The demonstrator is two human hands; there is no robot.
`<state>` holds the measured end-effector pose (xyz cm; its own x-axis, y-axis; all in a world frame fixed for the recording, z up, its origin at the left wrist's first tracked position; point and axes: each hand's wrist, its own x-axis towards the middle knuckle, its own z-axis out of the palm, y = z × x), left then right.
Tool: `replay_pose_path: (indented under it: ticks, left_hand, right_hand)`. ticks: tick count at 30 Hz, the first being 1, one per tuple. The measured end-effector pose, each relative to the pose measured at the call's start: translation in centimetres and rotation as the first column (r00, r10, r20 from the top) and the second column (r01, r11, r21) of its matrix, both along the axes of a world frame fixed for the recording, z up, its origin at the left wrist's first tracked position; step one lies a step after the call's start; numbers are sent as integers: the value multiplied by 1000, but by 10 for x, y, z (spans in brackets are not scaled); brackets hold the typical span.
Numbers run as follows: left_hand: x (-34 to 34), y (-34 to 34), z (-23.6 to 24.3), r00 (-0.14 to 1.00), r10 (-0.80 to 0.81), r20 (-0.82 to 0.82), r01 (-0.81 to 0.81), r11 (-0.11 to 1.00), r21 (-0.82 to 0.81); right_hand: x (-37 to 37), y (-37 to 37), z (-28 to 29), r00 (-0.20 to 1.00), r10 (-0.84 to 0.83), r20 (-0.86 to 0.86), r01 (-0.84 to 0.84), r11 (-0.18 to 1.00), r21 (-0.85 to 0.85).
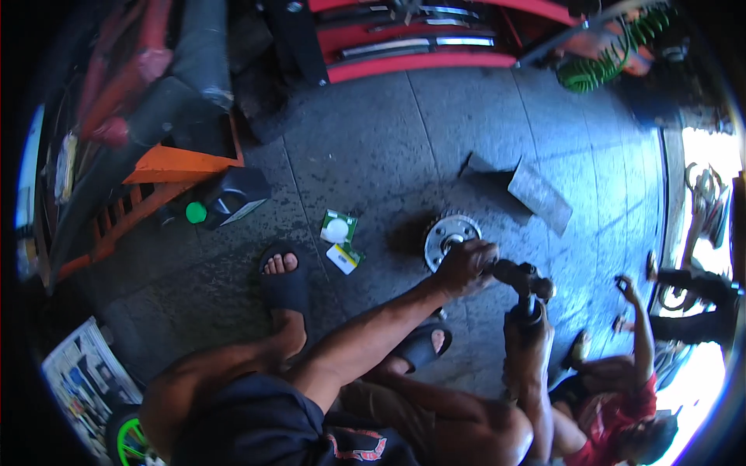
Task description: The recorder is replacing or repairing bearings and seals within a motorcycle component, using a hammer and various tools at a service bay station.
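Note:
On the floor in front of me lies a round toothed metal gear part (453,231) with holes in its face. My left hand (466,268) is closed in a fist at its near right edge; what the fingers hold, if anything, is hidden. Just right of that fist is the dark head of a hammer (519,276). My right hand (527,342) is wrapped round the hammer's handle, below the head. From this view I cannot tell whether the hammer head touches my left hand.
A bent metal sheet (538,196) lies beyond the gear. Left of it are a green-and-white packet (339,227) and a black bottle (237,194) with a green cap. A red tool chest (420,43) stands at the back. Another person (614,412) sits at right.

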<state>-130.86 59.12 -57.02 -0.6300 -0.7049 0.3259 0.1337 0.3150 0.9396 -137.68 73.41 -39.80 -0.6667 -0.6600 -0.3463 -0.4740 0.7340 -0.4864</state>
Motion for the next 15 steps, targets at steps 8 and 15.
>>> replay_pose_path:
  ticks: [8, 15]
  left_hand:
    - [-12, 20, 7, 987, -157, -31, 158, 987, 16]
    - [-12, 11, 1, 998, -58, -31, 58, 998, 21]
  right_hand:
    - [-14, 35, 20, 963, -260, 63, 266, 957, -114]
    - [-14, 44, 19, 981, -195, -9, 190, 961, -202]
